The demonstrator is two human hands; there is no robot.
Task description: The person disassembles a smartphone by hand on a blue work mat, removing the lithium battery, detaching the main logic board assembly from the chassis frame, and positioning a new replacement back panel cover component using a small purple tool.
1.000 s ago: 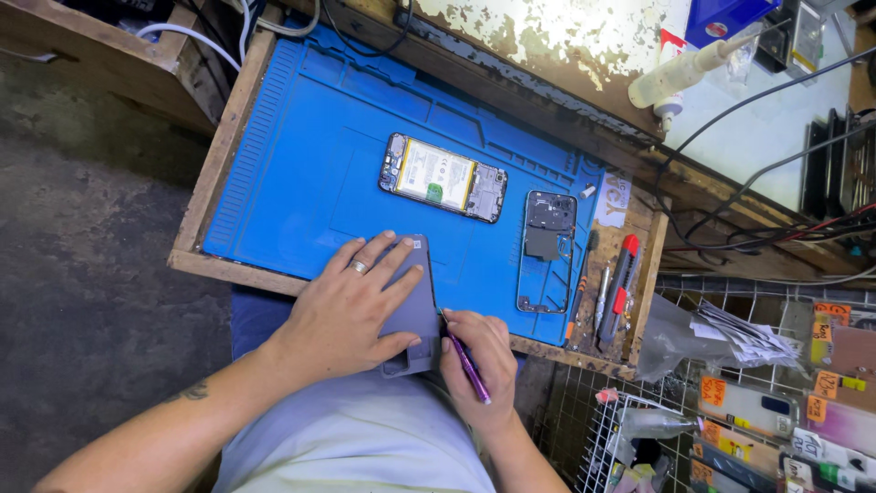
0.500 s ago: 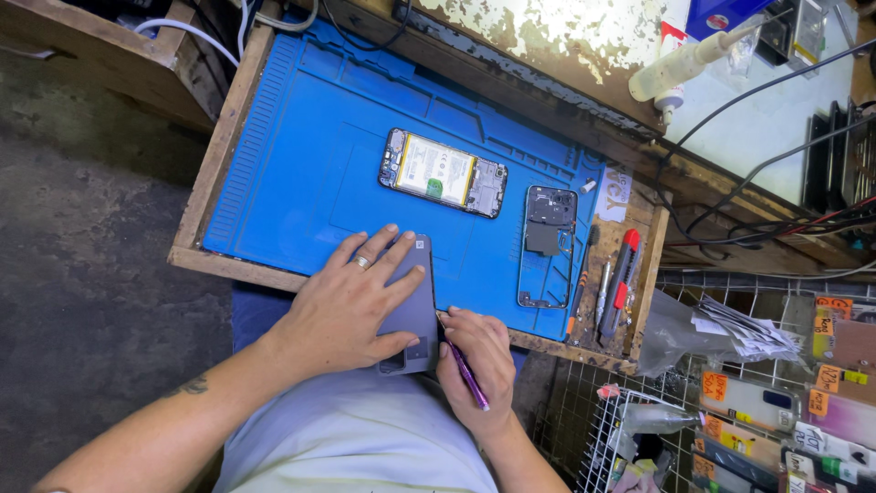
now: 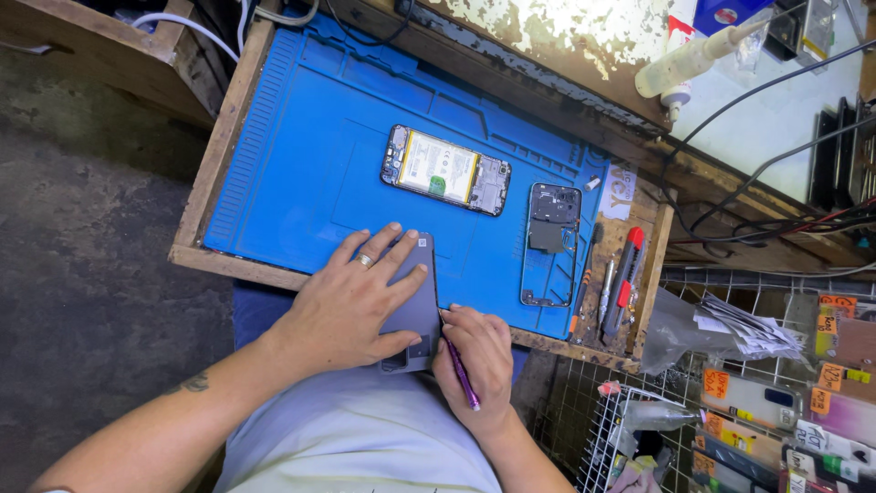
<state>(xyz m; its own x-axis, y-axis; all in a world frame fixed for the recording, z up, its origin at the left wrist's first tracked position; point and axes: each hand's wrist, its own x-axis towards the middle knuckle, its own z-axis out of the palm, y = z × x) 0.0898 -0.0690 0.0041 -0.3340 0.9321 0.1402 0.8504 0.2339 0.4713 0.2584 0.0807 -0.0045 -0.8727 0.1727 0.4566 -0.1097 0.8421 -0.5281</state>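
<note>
both hands worked one grey phone cover (image 3: 415, 301): left hand (image 3: 351, 306) lay flat across it, right hand (image 3: 474, 351), at its 4 o'clock, pinched a purple tool (image 3: 461, 372), tip seemingly at its edge.

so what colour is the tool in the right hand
Purple, seen in the head view: thin tool in the right hand.

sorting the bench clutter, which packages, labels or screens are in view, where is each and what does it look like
Orange labels: small squares on packets at the far right, dark handwriting.
Sleeved packets: flat clear sleeves in the wire basket, lower right.
Blue package: top right corner, only partly in view.
Battery label: pale yellow rectangle with a green patch, inside the opened phone on the blue mat.
</note>
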